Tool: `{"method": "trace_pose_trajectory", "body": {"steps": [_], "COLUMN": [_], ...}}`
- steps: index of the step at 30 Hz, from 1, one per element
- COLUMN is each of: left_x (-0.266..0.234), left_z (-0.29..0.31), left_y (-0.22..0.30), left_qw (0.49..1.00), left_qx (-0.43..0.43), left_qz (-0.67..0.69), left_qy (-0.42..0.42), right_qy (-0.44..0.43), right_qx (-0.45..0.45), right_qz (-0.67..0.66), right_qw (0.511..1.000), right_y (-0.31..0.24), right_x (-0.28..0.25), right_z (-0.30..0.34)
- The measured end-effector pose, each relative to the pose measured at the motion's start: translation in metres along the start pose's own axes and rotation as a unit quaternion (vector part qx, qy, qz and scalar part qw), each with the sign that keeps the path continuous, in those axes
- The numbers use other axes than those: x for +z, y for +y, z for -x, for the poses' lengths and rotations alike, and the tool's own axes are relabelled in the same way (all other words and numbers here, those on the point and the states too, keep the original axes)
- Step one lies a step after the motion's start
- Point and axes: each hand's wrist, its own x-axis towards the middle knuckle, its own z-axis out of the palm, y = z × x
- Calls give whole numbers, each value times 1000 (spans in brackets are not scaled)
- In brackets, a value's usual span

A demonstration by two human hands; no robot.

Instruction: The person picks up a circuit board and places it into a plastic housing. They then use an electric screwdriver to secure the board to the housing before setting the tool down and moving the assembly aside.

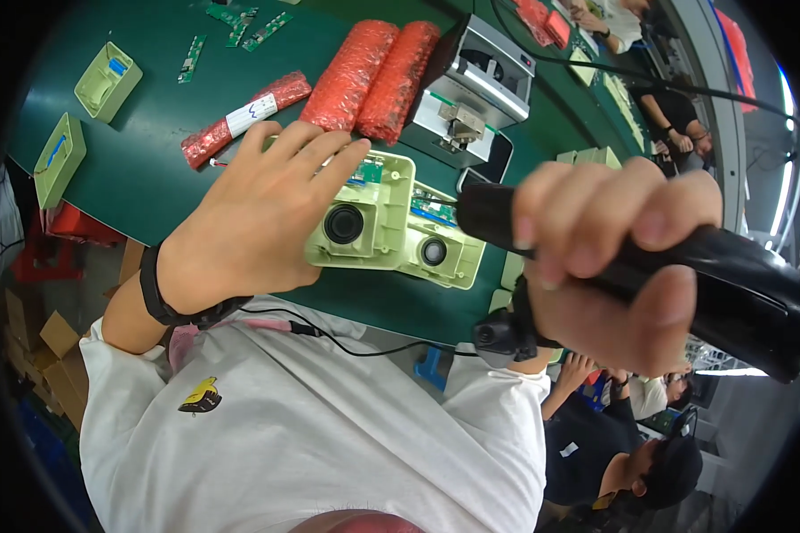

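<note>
My left hand [262,200] is closed around the left side of a light green plastic housing [391,200], its fingers reaching over the upper part. Inside that housing are a round black speaker [343,224] and a green circuit board [370,169]. A second light green housing [460,266] lies partly beneath it on the right, with its own speaker [433,252] and board. My right hand [618,253], blurred, is wrapped around a black electric screwdriver [738,284]. Its thin bit points left, near the board in the second housing; whether it touches anything I cannot tell.
Behind the housings stand a grey metal machine [471,89] and red bubble-wrap rolls [351,75]. Loose circuit boards [267,31] lie at the far left. Two more green housings [108,82] rest at the table's left. A black cable crosses the upper right. Other people sit at the right.
</note>
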Motion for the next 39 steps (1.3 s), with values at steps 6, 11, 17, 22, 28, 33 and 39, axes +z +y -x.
{"method": "trace_pose_trajectory", "body": {"steps": [6, 11, 17, 22, 28, 33, 39], "left_x": [-7, -5, -3, -1, -1, -2, -2], "left_z": [-4, -5, -9, -14, -18, -16, -15], "left_y": [18, 23, 24, 24, 22, 20, 16], "left_qw": [999, 998, 998, 997, 997, 998, 997], "left_qx": [26, 49, 57, 67, 73, 62, 61], "left_qz": [-26, -35, -20, -14, -3, 11, 28], "left_qy": [2, 26, 19, 33, 30, 19, 22], "right_qy": [-81, -21, -13, 8, 12, 21, 5], "right_qx": [6, 29, 19, 17, 34, 50, -2], "right_qz": [21, 47, 61, 69, 55, 16, -69], "right_qw": [996, 998, 998, 997, 998, 998, 998], "right_y": [8, 9, 15, 13, 17, 26, 28], "right_x": [6, 21, 18, 17, 16, 14, -26], "right_z": [0, 1, 4, 6, 4, 8, -6]}}
